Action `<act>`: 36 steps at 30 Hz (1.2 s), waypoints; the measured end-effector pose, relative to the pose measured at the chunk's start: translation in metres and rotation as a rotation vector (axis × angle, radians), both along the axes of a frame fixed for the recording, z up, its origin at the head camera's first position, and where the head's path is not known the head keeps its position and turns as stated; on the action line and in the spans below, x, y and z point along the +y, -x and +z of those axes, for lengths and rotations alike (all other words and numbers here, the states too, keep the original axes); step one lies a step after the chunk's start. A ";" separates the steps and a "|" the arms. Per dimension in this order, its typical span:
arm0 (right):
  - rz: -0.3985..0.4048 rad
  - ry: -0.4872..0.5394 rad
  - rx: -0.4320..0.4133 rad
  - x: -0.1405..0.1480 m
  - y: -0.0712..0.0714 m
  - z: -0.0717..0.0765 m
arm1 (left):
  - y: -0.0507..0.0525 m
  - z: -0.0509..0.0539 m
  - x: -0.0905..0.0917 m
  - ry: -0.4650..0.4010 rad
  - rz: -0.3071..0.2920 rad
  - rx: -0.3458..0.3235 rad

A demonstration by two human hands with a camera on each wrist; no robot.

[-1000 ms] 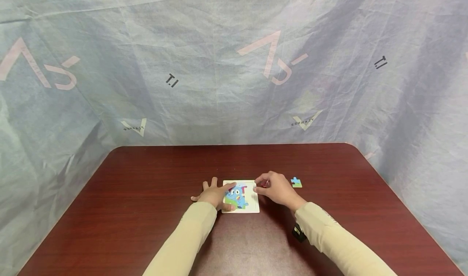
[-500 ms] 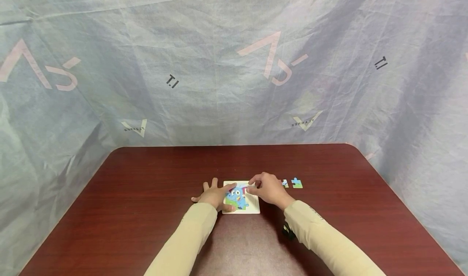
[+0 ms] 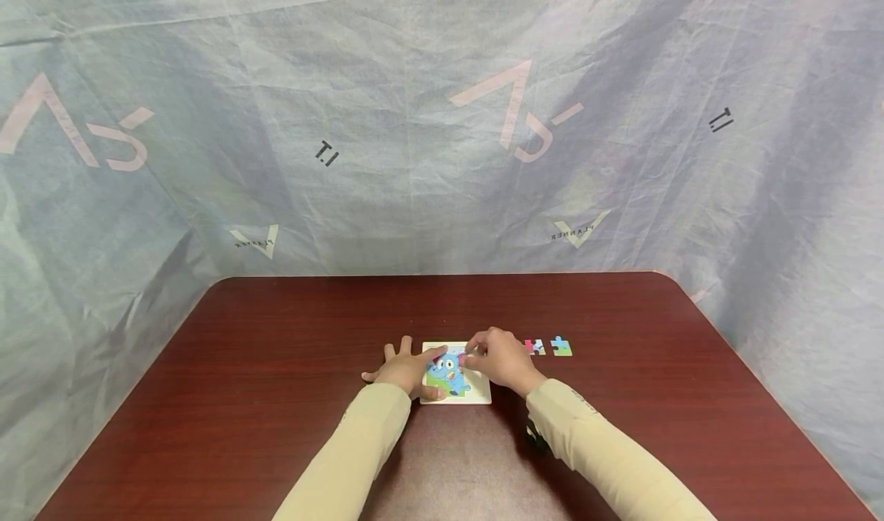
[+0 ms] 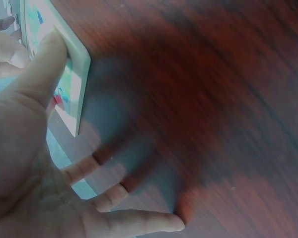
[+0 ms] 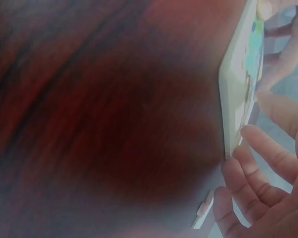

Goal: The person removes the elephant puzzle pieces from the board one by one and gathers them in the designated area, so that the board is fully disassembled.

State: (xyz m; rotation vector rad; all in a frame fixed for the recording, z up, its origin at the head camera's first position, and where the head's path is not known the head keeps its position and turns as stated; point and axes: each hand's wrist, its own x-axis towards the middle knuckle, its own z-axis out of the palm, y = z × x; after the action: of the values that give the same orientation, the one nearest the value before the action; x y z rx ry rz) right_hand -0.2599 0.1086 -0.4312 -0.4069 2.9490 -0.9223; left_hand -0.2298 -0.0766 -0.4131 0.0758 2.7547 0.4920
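A square puzzle board [image 3: 478,392] lies on the table, with a blue cartoon animal picture [image 3: 449,369] filling its left and middle parts. My left hand [image 3: 402,369] rests at the board's left side, fingers spread, with the thumb [image 4: 49,62] on its near edge. Above the upper right of the board, my right hand [image 3: 503,358] pinches a thin puzzle piece [image 5: 245,116] between thumb and index finger, low against the board. The hand mostly hides this piece's face. Its other fingers [image 5: 238,183] hang loosely curled beside the board.
To the right of the right hand lie a pink-and-white puzzle piece [image 3: 535,347] and a blue-and-green puzzle piece [image 3: 561,346]. The dark red wooden table [image 3: 276,413] ends at a grey fabric backdrop [image 3: 414,199]. A dark object [image 3: 535,436] shows under the right cuff.
My right hand has moved left from the board's right edge to over its upper right part, uncovering the pink-and-white piece on the table. The left hand has stayed in place.
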 end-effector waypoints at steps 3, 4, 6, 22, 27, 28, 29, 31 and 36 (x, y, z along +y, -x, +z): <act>-0.007 -0.034 0.014 -0.002 0.000 -0.002 | 0.000 0.000 0.001 0.002 -0.004 -0.002; -0.006 -0.041 0.017 -0.002 0.000 -0.002 | 0.000 0.000 0.001 0.002 -0.004 -0.001; -0.005 -0.052 0.024 -0.002 0.000 -0.003 | 0.000 0.000 0.002 0.004 -0.006 0.000; -0.063 -0.095 0.008 -0.008 0.004 -0.002 | 0.003 0.002 -0.001 -0.008 -0.016 -0.022; -0.081 -0.132 -0.020 -0.011 0.004 0.003 | 0.007 0.000 -0.002 -0.005 -0.019 -0.035; -0.083 -0.133 -0.023 -0.012 0.004 0.003 | 0.007 -0.001 -0.002 -0.004 -0.019 -0.033; -0.085 -0.131 -0.025 -0.012 0.004 0.003 | 0.008 -0.001 -0.002 -0.004 -0.020 -0.030; -0.087 -0.131 -0.027 -0.012 0.004 0.003 | 0.008 -0.002 -0.003 -0.004 -0.022 -0.027; -0.090 -0.151 -0.043 -0.014 0.005 0.004 | 0.005 -0.001 -0.004 -0.002 -0.025 -0.004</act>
State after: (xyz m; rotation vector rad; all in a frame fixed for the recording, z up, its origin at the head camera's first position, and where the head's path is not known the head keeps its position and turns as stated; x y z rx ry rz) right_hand -0.2650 0.0942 -0.4267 -0.2471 2.9930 -0.6987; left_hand -0.2349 -0.0803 -0.4142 0.1101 2.7462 0.4878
